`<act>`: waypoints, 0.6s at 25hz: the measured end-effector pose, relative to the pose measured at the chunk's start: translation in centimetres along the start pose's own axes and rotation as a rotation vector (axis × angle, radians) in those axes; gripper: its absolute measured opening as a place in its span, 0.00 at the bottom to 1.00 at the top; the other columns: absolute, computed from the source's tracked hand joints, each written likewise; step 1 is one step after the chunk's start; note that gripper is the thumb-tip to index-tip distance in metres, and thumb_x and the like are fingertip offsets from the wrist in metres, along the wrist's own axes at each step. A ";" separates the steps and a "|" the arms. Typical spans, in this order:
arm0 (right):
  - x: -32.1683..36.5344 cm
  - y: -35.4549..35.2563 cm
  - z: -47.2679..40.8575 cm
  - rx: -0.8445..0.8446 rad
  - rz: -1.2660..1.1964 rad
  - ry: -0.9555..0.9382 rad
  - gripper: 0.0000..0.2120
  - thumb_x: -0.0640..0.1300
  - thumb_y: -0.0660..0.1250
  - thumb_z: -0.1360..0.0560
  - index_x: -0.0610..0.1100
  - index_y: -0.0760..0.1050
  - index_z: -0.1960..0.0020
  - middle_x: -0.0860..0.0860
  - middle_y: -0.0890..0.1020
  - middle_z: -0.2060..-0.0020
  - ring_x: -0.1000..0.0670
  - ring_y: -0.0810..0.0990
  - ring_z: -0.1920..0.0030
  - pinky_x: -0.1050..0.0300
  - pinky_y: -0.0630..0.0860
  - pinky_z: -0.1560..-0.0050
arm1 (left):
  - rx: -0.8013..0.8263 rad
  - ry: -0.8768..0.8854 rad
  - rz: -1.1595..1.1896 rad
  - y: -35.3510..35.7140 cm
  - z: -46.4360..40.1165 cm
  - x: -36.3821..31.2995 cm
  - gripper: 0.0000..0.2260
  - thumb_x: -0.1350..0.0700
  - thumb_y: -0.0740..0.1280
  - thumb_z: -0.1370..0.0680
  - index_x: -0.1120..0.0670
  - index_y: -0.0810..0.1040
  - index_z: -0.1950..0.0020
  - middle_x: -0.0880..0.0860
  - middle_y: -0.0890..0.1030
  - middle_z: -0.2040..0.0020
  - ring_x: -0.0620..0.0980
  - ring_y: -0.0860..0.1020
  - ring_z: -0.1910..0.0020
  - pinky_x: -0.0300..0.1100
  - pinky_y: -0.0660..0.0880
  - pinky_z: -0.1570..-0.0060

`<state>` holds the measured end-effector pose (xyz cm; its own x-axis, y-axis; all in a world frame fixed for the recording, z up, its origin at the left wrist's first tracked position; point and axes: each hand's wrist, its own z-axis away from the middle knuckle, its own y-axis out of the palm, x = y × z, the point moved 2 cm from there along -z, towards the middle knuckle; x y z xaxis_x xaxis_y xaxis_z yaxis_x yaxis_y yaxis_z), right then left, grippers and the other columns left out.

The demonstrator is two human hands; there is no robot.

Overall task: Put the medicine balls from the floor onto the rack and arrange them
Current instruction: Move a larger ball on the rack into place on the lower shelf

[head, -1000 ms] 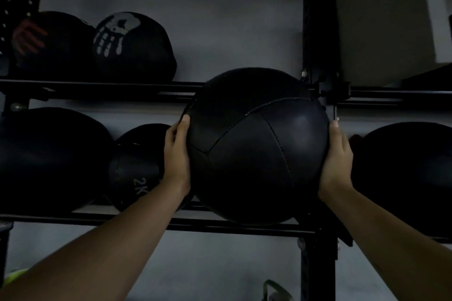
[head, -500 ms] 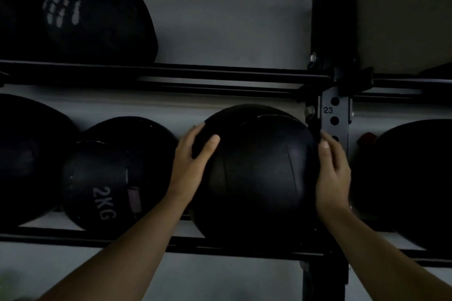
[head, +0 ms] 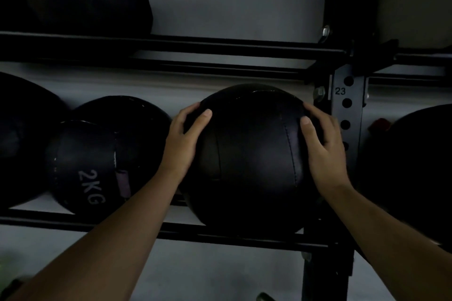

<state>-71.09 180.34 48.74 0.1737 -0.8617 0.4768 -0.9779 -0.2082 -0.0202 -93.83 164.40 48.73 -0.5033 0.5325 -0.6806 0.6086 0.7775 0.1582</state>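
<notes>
Head view: left hand (head: 182,144), right hand (head: 322,151) clasping black medicine ball (head: 252,156) on lower rack rails (head: 244,237). Recommend seating between rails, snug right of 2KG ball (head: 97,154), before release.

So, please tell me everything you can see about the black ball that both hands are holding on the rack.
The black ball is large, round and plain, with no print showing. Its skin looks like matte leather, sewn in panels with stitched seams. It sits on the lower shelf rails, beside the upright post marked 23. The left hand and the right hand press on its two sides, fingers spread. The 2KG ball lies to its left; whether they touch is hidden.
</notes>
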 end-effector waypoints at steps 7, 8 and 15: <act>1.1 -0.2 1.0 0.058 0.115 0.089 0.24 0.64 0.54 0.16 0.63 0.65 0.21 0.56 0.68 0.22 0.54 0.65 0.20 0.46 0.61 0.19 | 0.141 -0.021 -0.088 -0.7 1.1 -1.4 0.35 0.29 0.67 0.27 0.41 0.73 0.22 0.44 0.74 0.23 0.43 0.72 0.24 0.50 0.68 0.21; 1.5 -0.2 1.4 0.047 0.132 0.111 0.25 0.64 0.53 0.15 0.63 0.63 0.19 0.56 0.66 0.20 0.54 0.62 0.19 0.44 0.59 0.18 | 0.164 -0.006 -0.108 -0.9 1.1 -1.5 0.34 0.30 0.66 0.24 0.41 0.71 0.20 0.45 0.72 0.21 0.44 0.70 0.23 0.51 0.67 0.20; 3.2 1.3 13.4 -0.099 0.402 0.323 0.30 0.60 0.53 0.14 0.57 0.52 0.15 0.50 0.59 0.16 0.47 0.62 0.18 0.51 0.59 0.21 | 0.305 0.099 -0.222 -4.3 7.8 3.1 0.34 0.42 0.63 0.15 0.49 0.54 0.12 0.54 0.51 0.11 0.53 0.51 0.13 0.51 0.50 0.15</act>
<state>-70.24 171.08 38.51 -0.2474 -0.6744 0.6957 -0.9689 0.1677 -0.1819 -93.25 160.07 40.39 -0.6912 0.4039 -0.5993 0.6250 0.7503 -0.2152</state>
